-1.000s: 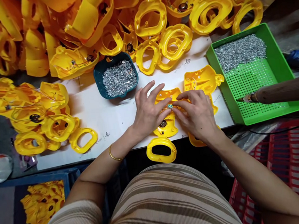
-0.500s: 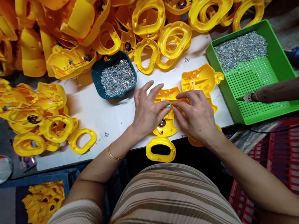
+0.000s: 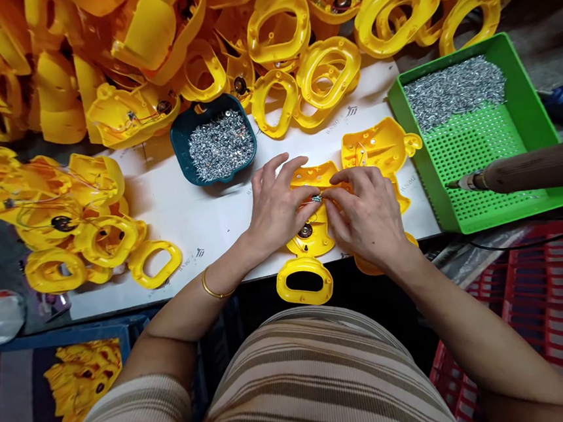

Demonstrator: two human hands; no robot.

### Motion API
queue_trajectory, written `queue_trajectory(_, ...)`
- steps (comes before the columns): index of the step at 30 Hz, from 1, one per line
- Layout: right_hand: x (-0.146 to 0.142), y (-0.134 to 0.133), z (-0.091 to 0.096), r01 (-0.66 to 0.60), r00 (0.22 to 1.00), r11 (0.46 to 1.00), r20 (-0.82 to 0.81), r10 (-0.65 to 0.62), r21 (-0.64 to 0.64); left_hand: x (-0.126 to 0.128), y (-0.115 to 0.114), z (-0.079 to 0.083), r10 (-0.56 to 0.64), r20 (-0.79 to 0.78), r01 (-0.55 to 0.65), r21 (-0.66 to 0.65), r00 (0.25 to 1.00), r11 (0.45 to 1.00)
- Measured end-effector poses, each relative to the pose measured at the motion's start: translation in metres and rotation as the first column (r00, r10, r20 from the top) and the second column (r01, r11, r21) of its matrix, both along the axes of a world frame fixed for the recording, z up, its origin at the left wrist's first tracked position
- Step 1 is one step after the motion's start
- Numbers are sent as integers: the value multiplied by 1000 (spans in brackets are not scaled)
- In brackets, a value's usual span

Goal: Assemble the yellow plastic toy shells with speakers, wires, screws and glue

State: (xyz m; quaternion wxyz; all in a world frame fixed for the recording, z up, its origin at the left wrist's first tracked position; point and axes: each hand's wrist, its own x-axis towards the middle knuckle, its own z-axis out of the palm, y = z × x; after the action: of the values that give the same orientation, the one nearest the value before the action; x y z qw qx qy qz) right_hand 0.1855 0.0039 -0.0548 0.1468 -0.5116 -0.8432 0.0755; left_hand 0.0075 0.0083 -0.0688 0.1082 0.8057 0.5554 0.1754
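Observation:
A yellow plastic shell (image 3: pixel 313 234) with a small dark round speaker lies at the table's near edge. My left hand (image 3: pixel 278 206) and my right hand (image 3: pixel 367 215) meet over it. Thumb and fingertips of both pinch a tiny green circuit board (image 3: pixel 316 199) held against the shell; the other left fingers are spread above it. A yellow ring-shaped handle part (image 3: pixel 304 281) sticks out over the table edge below the shell. A second yellow shell (image 3: pixel 379 144) lies just beyond my right hand.
A dark teal tub (image 3: pixel 214 144) of small silver screws sits behind my left hand. A green tray (image 3: pixel 482 134) with more screws stands at the right, with a brown-handled tool (image 3: pixel 529 173) across it. Piles of yellow shells and rings fill the back and left. Red crates (image 3: pixel 541 306) stand below right.
Both hands stay on the small board and shell; the fingers shift slightly. The view has drifted a little.

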Motion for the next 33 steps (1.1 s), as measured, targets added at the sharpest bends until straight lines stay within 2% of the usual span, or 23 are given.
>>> queue_trajectory(8,-1,1,-3,-6,997,1000,-72,4,-17,-1,0,-3,13,30,-13,-8,999,1000)
queue_trajectory(16,2,4,-9,-59,968,998,-248,49,-34,-1,1,-8,40,98,-36,-36,994,999)
queue_trajectory(26,3,4,-8,-52,982,999,-183,50,-8,-1,2,-6,36,77,-34,-34,996,999)
queue_trajectory(33,3,3,-8,-56,973,998,-228,47,-33,0,3,-7,37,65,-36,-17,997,999)
